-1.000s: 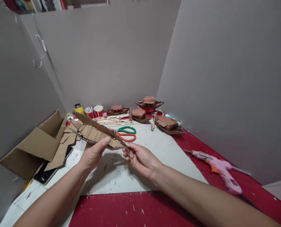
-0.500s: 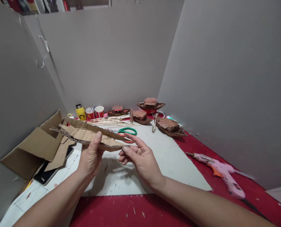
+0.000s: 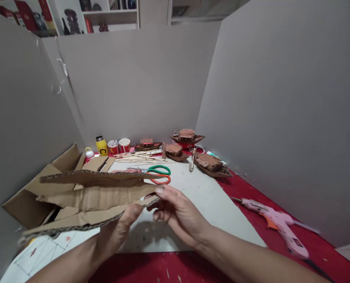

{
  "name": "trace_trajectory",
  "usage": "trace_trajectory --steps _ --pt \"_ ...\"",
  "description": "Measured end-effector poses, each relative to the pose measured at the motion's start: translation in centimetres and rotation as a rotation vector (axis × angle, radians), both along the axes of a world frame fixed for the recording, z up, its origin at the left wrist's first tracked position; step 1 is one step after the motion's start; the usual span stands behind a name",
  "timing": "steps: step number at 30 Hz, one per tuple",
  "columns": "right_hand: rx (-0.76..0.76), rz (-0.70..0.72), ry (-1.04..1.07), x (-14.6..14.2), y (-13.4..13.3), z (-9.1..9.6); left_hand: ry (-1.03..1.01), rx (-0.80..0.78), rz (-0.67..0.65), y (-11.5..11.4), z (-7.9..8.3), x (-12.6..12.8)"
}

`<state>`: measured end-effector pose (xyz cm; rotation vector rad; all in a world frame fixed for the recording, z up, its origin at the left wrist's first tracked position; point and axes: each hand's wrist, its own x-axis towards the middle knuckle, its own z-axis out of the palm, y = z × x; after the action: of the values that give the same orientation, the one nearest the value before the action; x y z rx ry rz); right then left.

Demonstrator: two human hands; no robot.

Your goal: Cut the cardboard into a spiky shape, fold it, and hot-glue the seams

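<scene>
The folded cardboard was held in the air above the white paper, its narrow end towards the right. The left hand gripped it from below, thumb at the near wall, other fingers mostly hidden, probably to carry the weight. The right hand had its fingers closed at the narrow end, perhaps for steadying it. Close behind lay the scissors; at left, the cardboard partly hid the box. Farther back were sticks and four boats. The glue gun lay on the red bench, well apart.
</scene>
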<state>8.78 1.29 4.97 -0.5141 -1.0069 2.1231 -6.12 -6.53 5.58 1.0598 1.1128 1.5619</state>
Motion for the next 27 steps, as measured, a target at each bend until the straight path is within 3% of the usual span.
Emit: trace_trajectory --steps 4,8,12,16,19,21,24,27 --pt "0.171 -0.2 -0.164 0.4 2.6 0.3 0.366 0.202 0.078 2.2 -0.9 -0.2" --pt "0.365 -0.308 -0.281 1.9 6.3 1.1 0.374 0.103 -0.041 5.7 -1.4 -1.9" --pt "0.547 -0.266 -0.476 3.0 7.7 1.7 0.244 -0.089 -0.065 6.3 -1.0 -3.3" --pt "0.654 -0.15 -0.607 2.5 6.9 1.2 0.3 -0.163 -0.13 5.1 -1.3 -1.7" --pt "0.676 -0.079 -0.647 1.9 6.2 0.5 0.443 -0.082 -0.1 4.5 -2.2 -0.2" --pt "0.644 -0.109 -0.615 1.7 5.9 0.0 0.455 -0.057 -0.09 4.5 -2.8 0.2" --pt "0.461 -0.129 -0.474 1.5 5.1 -0.7 0.416 -0.069 -0.02 4.9 -3.5 -0.1" --pt "0.327 -0.032 -0.411 0.9 4.2 -1.4 0.442 -0.095 0.033 5.3 -4.1 -0.6"
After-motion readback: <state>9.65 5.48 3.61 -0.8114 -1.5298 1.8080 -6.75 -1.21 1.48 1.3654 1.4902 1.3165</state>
